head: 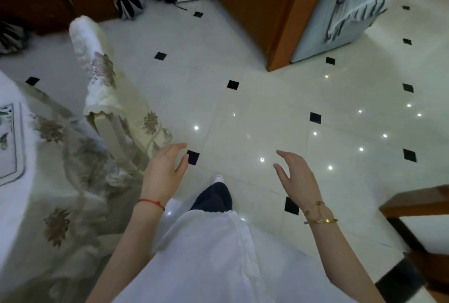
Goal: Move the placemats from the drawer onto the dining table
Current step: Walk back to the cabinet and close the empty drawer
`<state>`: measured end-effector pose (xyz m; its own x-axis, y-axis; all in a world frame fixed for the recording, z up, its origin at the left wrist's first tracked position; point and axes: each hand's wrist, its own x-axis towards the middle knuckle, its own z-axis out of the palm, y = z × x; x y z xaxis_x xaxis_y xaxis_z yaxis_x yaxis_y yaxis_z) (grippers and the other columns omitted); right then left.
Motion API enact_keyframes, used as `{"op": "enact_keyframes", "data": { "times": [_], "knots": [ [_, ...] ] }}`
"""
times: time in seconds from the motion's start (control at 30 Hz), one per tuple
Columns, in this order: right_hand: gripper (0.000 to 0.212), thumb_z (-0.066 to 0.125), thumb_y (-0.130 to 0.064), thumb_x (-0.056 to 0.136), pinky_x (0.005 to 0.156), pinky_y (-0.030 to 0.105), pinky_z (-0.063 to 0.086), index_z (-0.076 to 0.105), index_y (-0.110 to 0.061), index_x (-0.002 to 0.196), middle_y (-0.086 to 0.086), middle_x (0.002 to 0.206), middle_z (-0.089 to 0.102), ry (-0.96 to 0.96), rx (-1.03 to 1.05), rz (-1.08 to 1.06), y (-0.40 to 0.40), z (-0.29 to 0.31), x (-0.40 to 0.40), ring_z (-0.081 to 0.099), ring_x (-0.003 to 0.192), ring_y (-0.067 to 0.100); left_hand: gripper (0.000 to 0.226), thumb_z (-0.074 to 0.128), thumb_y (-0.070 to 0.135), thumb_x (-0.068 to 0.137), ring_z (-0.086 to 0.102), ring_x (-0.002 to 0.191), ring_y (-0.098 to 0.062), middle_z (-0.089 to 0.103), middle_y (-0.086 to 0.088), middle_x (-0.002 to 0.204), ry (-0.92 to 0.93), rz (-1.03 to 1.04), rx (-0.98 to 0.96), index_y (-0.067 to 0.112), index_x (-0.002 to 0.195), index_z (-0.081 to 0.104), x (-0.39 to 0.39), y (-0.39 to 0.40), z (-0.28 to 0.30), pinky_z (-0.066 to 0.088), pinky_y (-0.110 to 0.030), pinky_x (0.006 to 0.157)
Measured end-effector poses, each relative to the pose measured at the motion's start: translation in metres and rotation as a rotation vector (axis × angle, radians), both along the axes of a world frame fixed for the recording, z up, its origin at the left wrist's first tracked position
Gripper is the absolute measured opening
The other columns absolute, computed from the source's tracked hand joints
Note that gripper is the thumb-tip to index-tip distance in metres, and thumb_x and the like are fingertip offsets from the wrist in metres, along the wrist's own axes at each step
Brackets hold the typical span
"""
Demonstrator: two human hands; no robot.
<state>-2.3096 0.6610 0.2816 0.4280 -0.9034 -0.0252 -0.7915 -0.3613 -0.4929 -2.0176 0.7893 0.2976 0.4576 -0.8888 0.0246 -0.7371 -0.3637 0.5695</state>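
Observation:
My left hand [165, 169] and my right hand [295, 174] hang in front of me over the tiled floor, palms facing each other, fingers relaxed and holding nothing. At the far left edge lies a pale placemat [8, 142] with a floral print on the dining table [36, 205], which wears a white flowered cloth. No drawer is in view.
A cloth-covered chair [97, 69] stands against the table on my left. A brown wooden cabinet [267, 11] rises ahead, with a pale blue appliance [340, 23] beside it. More wooden furniture [418, 205] juts in at the lower right. White glossy floor [255, 113] lies between them.

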Motion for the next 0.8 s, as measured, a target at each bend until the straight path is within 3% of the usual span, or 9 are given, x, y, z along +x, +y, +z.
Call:
{"op": "enact_keyframes", "data": {
  "times": [0.1,0.3,0.6,0.8],
  "knots": [
    [0.036,0.055,-0.023,0.095,0.099,0.017,0.029,0.054,-0.012,0.13,0.005,0.126,0.06,-0.014,-0.024,0.041,-0.079,0.011,0.045,0.05,0.12,0.02,0.031,0.054,0.023,0.093,0.061,0.102,-0.025,0.063,-0.006,0.12,-0.015,0.057,-0.02,0.015,0.123,0.059,0.041,-0.061,0.01,0.046,-0.032,0.083],
    [0.036,0.054,-0.024,0.096,0.1,0.022,0.032,0.054,-0.012,0.13,0.004,0.127,0.059,-0.018,-0.066,0.134,-0.215,0.027,0.138,0.049,0.122,0.02,0.031,0.054,0.023,0.093,0.061,0.098,-0.025,0.064,-0.007,0.114,-0.035,0.106,-0.048,0.013,0.122,0.058,0.127,-0.176,0.024,0.052,-0.04,0.085],
    [0.034,0.054,-0.023,0.096,0.099,0.02,0.032,0.056,-0.011,0.128,0.005,0.125,0.06,-0.007,-0.033,0.273,-0.378,0.008,0.26,0.05,0.12,0.02,0.03,0.056,0.02,0.093,0.061,0.102,-0.025,0.065,-0.008,0.116,-0.03,0.236,-0.008,0.01,0.121,0.06,0.215,-0.306,0.006,0.048,-0.034,0.09],
    [0.035,0.054,-0.024,0.096,0.102,0.026,0.037,0.055,-0.011,0.128,0.005,0.126,0.06,-0.017,-0.029,0.366,-0.513,0.003,0.356,0.05,0.12,0.02,0.029,0.057,0.021,0.092,0.061,0.107,-0.025,0.066,-0.007,0.115,-0.062,0.338,-0.009,0.012,0.119,0.061,0.297,-0.411,0.0,0.048,-0.036,0.091]
  ]
}}
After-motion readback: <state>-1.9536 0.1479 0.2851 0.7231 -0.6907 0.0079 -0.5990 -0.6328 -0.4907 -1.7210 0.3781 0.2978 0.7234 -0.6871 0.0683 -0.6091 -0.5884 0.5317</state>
